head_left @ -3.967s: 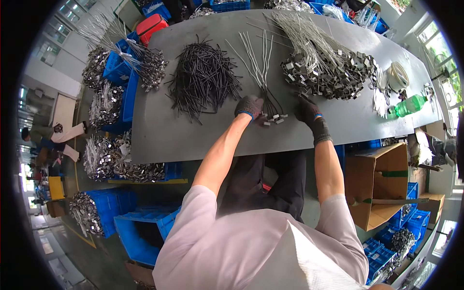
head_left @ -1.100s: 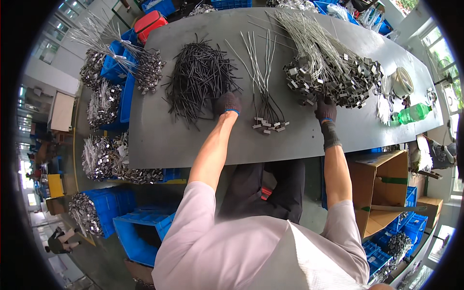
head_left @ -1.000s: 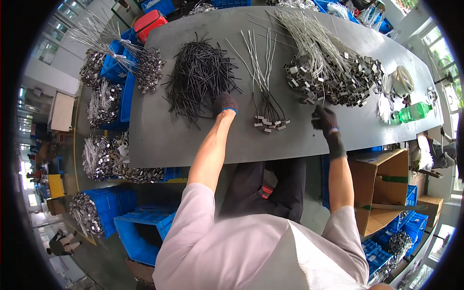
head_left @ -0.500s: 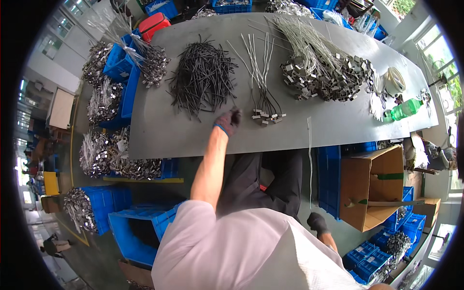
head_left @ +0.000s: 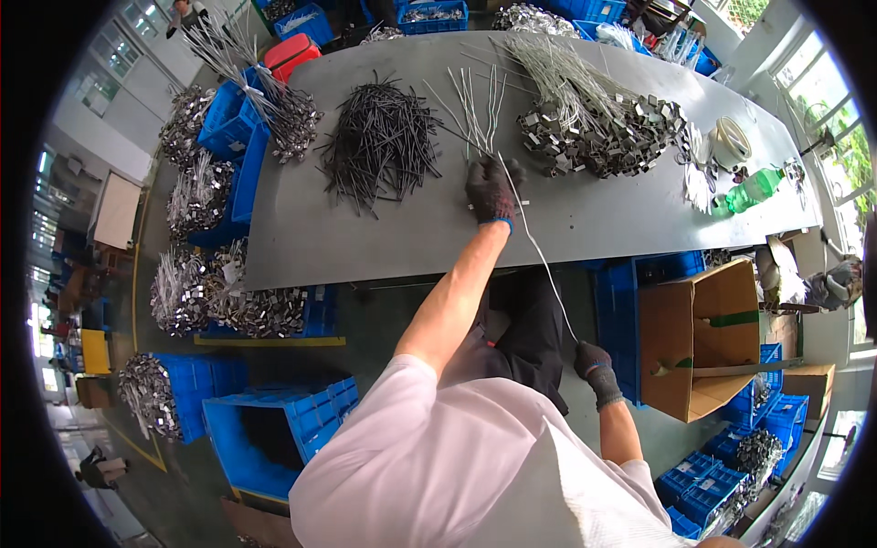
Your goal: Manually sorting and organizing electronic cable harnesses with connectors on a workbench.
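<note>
My left hand (head_left: 493,190), in a dark glove, is closed over the small bunch of white wires (head_left: 472,108) on the grey table. A thin black tube (head_left: 457,134) juts out from its fingertips toward the far left. A long white wire (head_left: 541,254) starts beside these fingers, crosses the table's front edge and hangs in a curve to my right hand (head_left: 594,358). That gloved hand, low beside my leg, grips the wire's lower end. The metal ends of the small bunch are mostly hidden under my left hand.
A heap of black tubes (head_left: 384,137) lies on the table's left part. White wires with metal clips (head_left: 607,137) are piled to the right, near a tape roll (head_left: 731,142) and a green bottle (head_left: 756,189). Blue crates (head_left: 274,438) and a cardboard box (head_left: 671,352) stand below.
My left hand has moved right from beside the black heap to the small wire bunch, bringing a black tube. My right hand has risen slightly, and the white wire's upper end has shifted left and up.
</note>
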`<state>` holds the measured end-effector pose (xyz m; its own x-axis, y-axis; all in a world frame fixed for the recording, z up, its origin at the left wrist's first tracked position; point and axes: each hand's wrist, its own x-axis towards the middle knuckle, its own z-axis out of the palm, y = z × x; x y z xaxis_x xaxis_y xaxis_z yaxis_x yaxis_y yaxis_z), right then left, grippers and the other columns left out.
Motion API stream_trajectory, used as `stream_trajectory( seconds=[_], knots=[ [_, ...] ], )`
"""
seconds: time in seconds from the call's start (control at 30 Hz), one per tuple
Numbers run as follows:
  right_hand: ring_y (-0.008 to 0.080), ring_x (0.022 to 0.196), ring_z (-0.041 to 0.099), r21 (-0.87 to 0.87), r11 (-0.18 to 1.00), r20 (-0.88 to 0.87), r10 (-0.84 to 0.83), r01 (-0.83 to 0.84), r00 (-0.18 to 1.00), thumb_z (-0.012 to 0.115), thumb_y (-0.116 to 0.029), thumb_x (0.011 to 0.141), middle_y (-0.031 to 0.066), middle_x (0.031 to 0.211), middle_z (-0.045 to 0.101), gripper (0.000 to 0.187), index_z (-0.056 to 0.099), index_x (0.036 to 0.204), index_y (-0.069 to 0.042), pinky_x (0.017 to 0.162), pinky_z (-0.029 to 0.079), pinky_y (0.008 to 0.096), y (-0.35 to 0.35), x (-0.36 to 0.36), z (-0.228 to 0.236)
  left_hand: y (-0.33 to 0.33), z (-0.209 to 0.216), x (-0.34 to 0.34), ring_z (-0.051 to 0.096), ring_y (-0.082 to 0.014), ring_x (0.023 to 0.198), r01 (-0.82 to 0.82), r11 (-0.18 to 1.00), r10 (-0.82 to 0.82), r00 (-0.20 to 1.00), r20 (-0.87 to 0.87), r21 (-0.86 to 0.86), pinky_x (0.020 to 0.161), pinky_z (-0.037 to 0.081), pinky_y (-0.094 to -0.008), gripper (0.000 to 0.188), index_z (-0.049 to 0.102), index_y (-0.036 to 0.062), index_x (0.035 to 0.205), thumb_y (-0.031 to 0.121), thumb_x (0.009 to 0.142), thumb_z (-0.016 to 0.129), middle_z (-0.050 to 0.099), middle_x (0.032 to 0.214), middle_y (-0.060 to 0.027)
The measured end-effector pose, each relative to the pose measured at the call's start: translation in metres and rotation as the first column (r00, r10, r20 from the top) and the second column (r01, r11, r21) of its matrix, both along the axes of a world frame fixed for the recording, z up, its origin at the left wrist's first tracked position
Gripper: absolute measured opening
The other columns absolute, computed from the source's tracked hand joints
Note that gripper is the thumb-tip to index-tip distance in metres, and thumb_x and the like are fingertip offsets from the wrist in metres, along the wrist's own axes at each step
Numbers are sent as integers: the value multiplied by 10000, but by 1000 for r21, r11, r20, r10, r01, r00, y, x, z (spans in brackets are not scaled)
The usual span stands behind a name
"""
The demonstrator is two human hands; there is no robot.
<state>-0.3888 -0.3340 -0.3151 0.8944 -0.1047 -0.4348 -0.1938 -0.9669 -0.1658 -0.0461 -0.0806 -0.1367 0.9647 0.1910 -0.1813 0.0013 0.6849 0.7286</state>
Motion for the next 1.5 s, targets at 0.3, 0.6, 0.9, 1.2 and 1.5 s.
stream_trajectory(
  seconds=[0.3,0.6,0.9,1.2,1.5],
  knots=[
    [423,846,693,219,974,227,-101,51,969,564,-196,958,228,893,705,197,665,1064,-64,707,543,492,20,5,20,2,-19,-33,668,-153,628,466,855,-440,884,-155,228,576,551,-297,197,662,-10,814,169,894,685,692,728,-82],
    [424,1000,621,454,882,762,-313,-123,567,589,-72,907,265,1131,615,361,550,1250,34,839,529,437,95,217,83,-22,-60,-98,639,-88,756,574,724,-567,811,-143,382,687,516,-251,180,750,1,959,146,858,715,722,813,-31],
    [438,829,681,755,645,314,-514,119,798,682,-283,874,265,1076,676,643,446,1432,-66,775,539,559,111,331,85,40,-79,10,567,-103,640,588,641,-553,800,-233,493,586,459,-292,251,707,14,810,242,893,644,641,697,-22],
    [464,1234,536,59,995,603,-100,80,792,591,-333,931,201,1381,546,468,552,1379,-201,906,518,552,6,419,77,103,-94,109,687,-442,931,239,-29,-129,962,-241,971,787,552,-512,396,746,54,944,400,875,567,710,931,-248],
    [481,991,645,156,846,472,-517,510,713,654,-424,860,285,1179,605,526,609,1250,-74,829,532,559,7,420,68,144,-121,150,680,-420,1053,503,-230,194,862,-468,833,866,554,-518,412,724,37,1075,384,868,642,701,1127,-239]
  ],
)
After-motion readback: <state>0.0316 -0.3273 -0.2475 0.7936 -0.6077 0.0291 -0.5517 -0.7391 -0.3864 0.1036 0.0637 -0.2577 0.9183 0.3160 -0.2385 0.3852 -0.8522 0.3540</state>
